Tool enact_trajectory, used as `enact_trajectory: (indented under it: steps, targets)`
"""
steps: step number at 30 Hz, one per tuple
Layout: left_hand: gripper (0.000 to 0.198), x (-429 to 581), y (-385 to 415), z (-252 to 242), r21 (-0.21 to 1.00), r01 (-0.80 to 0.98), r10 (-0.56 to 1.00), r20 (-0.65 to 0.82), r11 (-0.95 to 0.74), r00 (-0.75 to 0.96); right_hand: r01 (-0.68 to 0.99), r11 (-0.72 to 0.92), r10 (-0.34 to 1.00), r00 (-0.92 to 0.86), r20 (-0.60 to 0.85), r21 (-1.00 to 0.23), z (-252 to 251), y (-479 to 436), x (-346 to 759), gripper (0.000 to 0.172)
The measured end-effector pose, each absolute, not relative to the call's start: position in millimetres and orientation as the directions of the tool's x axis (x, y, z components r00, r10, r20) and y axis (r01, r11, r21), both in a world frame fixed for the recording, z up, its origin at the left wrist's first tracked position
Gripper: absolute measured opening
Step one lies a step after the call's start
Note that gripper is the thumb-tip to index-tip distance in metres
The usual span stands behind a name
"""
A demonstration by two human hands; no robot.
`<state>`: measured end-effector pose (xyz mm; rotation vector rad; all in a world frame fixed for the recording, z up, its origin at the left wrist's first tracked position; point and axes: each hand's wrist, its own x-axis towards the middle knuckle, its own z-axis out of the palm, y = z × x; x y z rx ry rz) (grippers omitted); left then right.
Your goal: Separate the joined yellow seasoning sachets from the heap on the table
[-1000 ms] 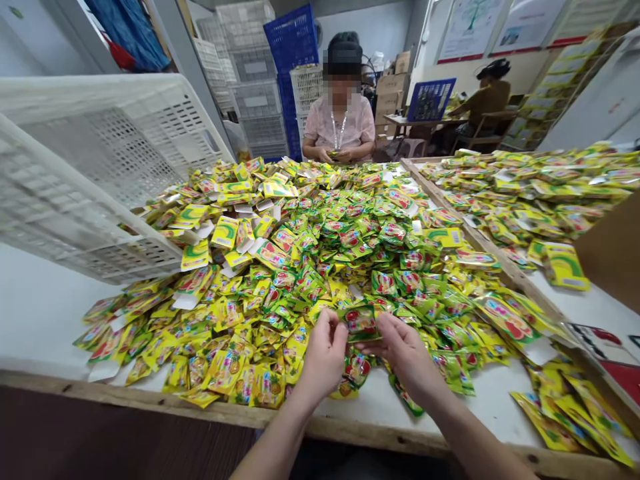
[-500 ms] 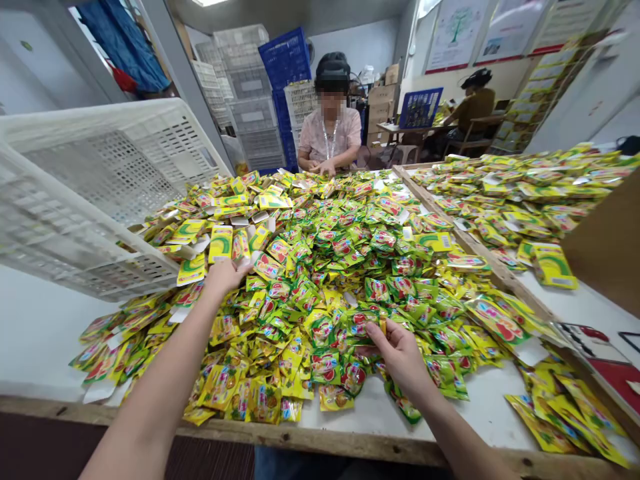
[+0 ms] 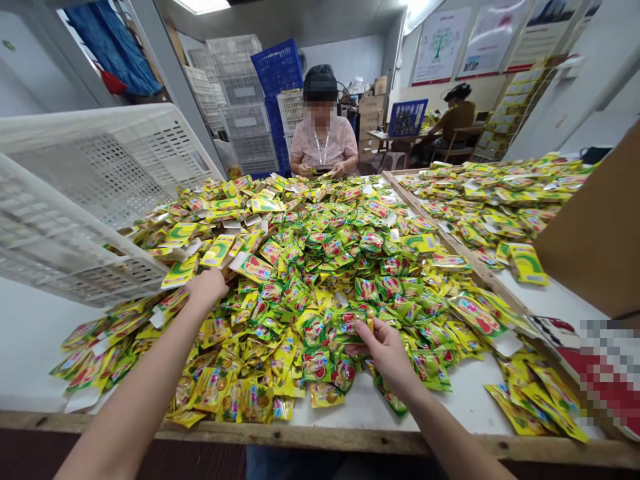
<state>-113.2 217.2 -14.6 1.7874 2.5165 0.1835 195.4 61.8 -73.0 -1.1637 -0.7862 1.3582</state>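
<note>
The table's wooden front edge [image 3: 350, 441] runs across your near side; keep your forearms above it. A bare strip of white tabletop [image 3: 473, 387] lies behind that edge, on both sides of your right forearm. The white basket [image 3: 150, 143] bounds your working area at left; at right, a wooden divider [image 3: 445, 237] runs away from you, with a cardboard panel [image 3: 595, 220] beyond it. Your left arm extends forward, with the left hand [image 3: 209, 285] palm down at the near end of a yellow box [image 3: 219, 251]; its fingertips are hidden, so you cannot tell whether they grip. Your right hand [image 3: 383, 343] pinches one green packet [image 3: 349, 321] between thumb and fingers, above the pile's near middle. Count one basket, one divider, one panel and two co-workers [image 3: 324, 143]; the packets in the pile [image 3: 325, 243] overlap too closely to count.
</note>
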Motion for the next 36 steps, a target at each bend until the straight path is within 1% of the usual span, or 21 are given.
enact_trajectory:
  steps: [2, 3, 7, 9, 10, 11, 13, 15, 16, 17, 18, 19, 20, 21, 22, 24, 26, 29, 31, 33, 36]
  targets:
    - [0.038, -107.3, 206.2, 0.8, 0.041, 0.955, 0.953, 0.070, 0.294, -0.296, -0.320, -0.145, 0.976, 0.109, -0.188, -0.936, -73.4, 61.1, 194.8, 0.043]
    - [0.035, -103.3, 200.4, 8.5, -0.004, 0.960, 0.957, 0.082, 0.280, -0.278, -0.318, -0.139, 0.978, 0.106, -0.181, -0.938, -73.5, 60.8, 194.4, 0.042]
    - [0.040, -83.2, 179.0, 29.3, -0.146, 0.978, 0.987, 0.067, 0.152, -0.144, -0.302, -0.133, 0.979, 0.107, -0.173, -0.944, -72.5, 60.2, 194.3, 0.041]
    - [0.041, -75.3, 170.0, 33.7, -0.175, 0.980, 0.995, 0.056, 0.092, -0.084, -0.302, -0.140, 0.975, 0.123, -0.185, -0.943, -71.3, 60.7, 195.7, 0.042]
    - [0.038, -72.7, 165.1, 35.4, -0.167, 0.982, 0.994, 0.073, 0.092, -0.080, -0.304, -0.140, 0.973, 0.133, -0.187, -0.942, -70.8, 61.2, 196.7, 0.043]
    - [0.035, -70.8, 159.5, 37.4, -0.151, 0.982, 0.988, 0.120, 0.113, -0.095, -0.305, -0.135, 0.972, 0.145, -0.186, -0.943, -70.4, 61.9, 197.8, 0.043]
    - [0.037, -67.3, 145.4, 41.8, -0.079, 0.979, 0.931, 0.333, 0.187, -0.151, -0.305, -0.112, 0.969, 0.177, -0.171, -0.946, -70.6, 64.0, 200.0, 0.043]
    - [0.044, -60.5, 127.3, 44.3, 0.072, 0.978, 0.802, 0.561, 0.197, -0.203, -0.302, -0.076, 0.964, 0.220, -0.147, -0.950, -71.5, 66.7, 202.3, 0.043]
    - [0.046, -54.5, 117.3, 43.0, 0.163, 0.976, 0.770, 0.601, 0.144, -0.214, -0.303, -0.058, 0.960, 0.245, -0.136, -0.951, -71.7, 68.0, 203.6, 0.043]
    - [0.047, -46.5, 107.3, 39.3, 0.252, 0.966, 0.785, 0.586, 0.059, -0.200, -0.303, -0.039, 0.954, 0.271, -0.125, -0.952, -71.2, 68.9, 205.2, 0.043]
    - [0.048, -36.7, 97.7, 32.7, 0.333, 0.942, 0.833, 0.531, -0.039, -0.153, -0.301, -0.016, 0.947, 0.303, -0.111, -0.953, -69.8, 69.1, 207.2, 0.043]
    - [0.050, -25.5, 89.1, 23.5, 0.400, 0.904, 0.887, 0.458, -0.150, -0.056, -0.292, 0.015, 0.935, 0.342, -0.089, -0.956, -67.2, 68.4, 209.5, 0.042]
    - [0.058, -13.3, 81.8, 12.4, 0.434, 0.863, 0.905, 0.421, -0.259, 0.060, -0.271, 0.055, 0.919, 0.390, -0.057, -0.961, -63.2, 66.4, 212.3, 0.040]
    - [0.064, -0.8, 76.0, 0.4, 0.439, 0.826, 0.894, 0.418, -0.353, 0.161, -0.232, 0.105, 0.894, 0.449, -0.010, -0.967, -57.9, 63.2, 215.3, 0.037]
    - [0.063, 11.2, 71.6, -11.6, 0.434, 0.796, 0.873, 0.433, -0.421, 0.226, -0.172, 0.162, 0.859, 0.509, 0.053, -0.972, -51.4, 59.0, 218.4, 0.034]
    - [0.055, 32.0, 66.8, -31.6, 0.423, 0.759, 0.832, 0.482, -0.495, 0.274, -0.011, 0.269, 0.789, 0.576, 0.214, -0.963, -36.7, 49.0, 223.9, 0.026]
    - [0.049, 46.8, 65.6, -43.5, 0.455, 0.713, 0.806, 0.530, -0.533, 0.264, 0.144, 0.347, 0.772, 0.516, 0.370, -0.927, -22.0, 40.5, 228.0, 0.020]
    - [0.050, 59.3, 66.6, -50.0, 0.522, 0.623, 0.763, 0.616, -0.583, 0.197, 0.344, 0.406, 0.810, 0.294, 0.507, -0.847, -4.1, 36.1, 233.7, 0.015]
    - [0.048, 63.7, 67.3, -52.7, 0.529, 0.596, 0.733, 0.663, -0.605, 0.155, 0.467, 0.410, 0.836, 0.152, 0.528, -0.783, 5.2, 37.7, 237.8, 0.014]
    - [0.044, 66.3, 67.5, -56.9, 0.514, 0.595, 0.717, 0.678, -0.619, 0.160, 0.560, 0.423, 0.856, 0.011, 0.517, -0.712, 12.4, 40.3, 240.9, 0.011]
    - [0.044, 67.6, 66.6, -64.8, 0.509, 0.593, 0.726, 0.659, -0.623, 0.197, 0.620, 0.451, 0.870, -0.145, 0.470, -0.643, 16.8, 44.7, 240.6, 0.014]
